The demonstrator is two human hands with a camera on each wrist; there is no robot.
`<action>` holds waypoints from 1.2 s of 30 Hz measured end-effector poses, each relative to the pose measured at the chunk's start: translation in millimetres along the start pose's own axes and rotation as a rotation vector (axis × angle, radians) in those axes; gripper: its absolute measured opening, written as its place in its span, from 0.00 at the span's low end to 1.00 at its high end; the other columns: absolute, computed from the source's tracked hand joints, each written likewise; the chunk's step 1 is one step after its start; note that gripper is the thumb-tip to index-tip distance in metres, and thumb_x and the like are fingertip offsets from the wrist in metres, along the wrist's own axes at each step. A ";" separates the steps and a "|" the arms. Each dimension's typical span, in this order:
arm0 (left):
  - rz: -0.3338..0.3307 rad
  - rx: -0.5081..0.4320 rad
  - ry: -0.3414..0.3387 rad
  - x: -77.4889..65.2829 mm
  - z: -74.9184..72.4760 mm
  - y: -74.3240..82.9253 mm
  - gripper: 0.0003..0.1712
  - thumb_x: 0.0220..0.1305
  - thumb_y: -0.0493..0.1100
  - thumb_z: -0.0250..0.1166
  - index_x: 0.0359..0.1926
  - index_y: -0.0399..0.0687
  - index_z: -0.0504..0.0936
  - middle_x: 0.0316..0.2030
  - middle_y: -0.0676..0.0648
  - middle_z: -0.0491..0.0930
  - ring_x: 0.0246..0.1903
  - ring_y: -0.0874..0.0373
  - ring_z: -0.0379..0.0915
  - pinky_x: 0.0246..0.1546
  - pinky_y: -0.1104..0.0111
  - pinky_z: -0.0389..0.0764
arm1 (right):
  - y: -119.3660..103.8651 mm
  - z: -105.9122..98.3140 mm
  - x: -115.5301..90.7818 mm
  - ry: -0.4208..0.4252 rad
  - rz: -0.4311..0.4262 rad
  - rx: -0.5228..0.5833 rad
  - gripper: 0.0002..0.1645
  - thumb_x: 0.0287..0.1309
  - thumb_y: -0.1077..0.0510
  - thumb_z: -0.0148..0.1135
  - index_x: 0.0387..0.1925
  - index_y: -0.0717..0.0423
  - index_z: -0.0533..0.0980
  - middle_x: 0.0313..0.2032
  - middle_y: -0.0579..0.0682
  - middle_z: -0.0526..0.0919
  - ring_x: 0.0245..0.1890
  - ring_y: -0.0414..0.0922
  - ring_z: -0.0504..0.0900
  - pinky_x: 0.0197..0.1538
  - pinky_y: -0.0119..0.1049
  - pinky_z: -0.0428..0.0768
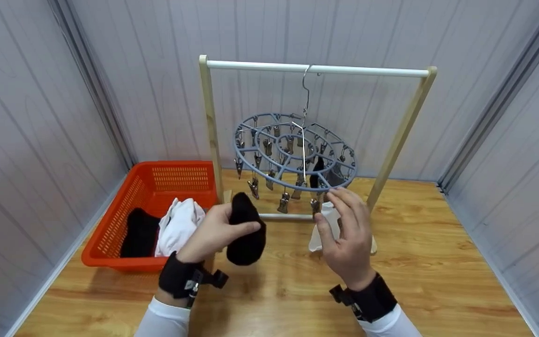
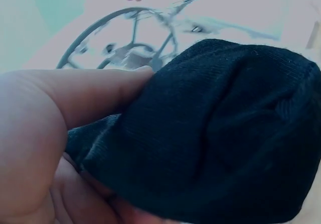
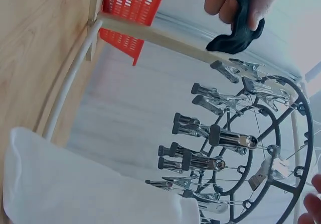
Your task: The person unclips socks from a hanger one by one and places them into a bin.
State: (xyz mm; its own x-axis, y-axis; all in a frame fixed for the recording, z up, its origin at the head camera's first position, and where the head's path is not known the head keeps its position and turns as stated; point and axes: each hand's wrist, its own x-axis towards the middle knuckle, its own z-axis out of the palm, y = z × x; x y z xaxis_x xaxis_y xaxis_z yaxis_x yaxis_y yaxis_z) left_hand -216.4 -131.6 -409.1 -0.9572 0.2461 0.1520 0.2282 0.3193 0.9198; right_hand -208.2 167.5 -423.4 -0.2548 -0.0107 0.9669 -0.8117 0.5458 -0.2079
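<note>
A black sock [image 1: 246,234] is pinched between the thumb and fingers of my left hand [image 1: 218,229], between the basket and the hanger. It fills much of the left wrist view. My right hand [image 1: 349,234] is held up at the near right rim of the round blue-grey clip hanger [image 1: 293,173], fingers spread and nothing seen in them. Whether its fingertips touch the rim, I cannot tell. A white sock [image 1: 321,234] hangs below the hanger, partly behind that hand. Farther back on the right side hang a black sock [image 1: 316,173] and a grey piece [image 1: 336,177].
An orange basket [image 1: 150,262] stands at the left with white cloth [image 1: 180,224] and black cloth [image 1: 138,234] inside. The hanger hooks over the white bar [image 1: 260,66] of a wooden-sided rack [image 1: 403,135]. Metal clips [image 3: 230,136] dangle from its rings. Panel walls surround the wooden floor.
</note>
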 end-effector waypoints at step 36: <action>-0.163 0.342 0.330 -16.5 -95.0 -27.2 0.22 0.89 0.47 0.54 0.70 0.41 0.82 0.63 0.33 0.84 0.58 0.39 0.80 0.59 0.46 0.76 | 10.7 -3.5 -5.3 -0.232 0.180 -0.176 0.56 0.81 0.27 0.54 0.82 0.71 0.62 0.81 0.70 0.63 0.83 0.69 0.57 0.84 0.65 0.52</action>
State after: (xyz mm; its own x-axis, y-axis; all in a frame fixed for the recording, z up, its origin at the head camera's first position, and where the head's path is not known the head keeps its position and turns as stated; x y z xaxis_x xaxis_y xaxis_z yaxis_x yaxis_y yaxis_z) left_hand -223.7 -231.3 -402.2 -0.9780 -0.1167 0.1731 0.0632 0.6248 0.7782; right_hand -213.7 176.3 -430.2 -0.5150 -0.0807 0.8534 -0.6447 0.6925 -0.3236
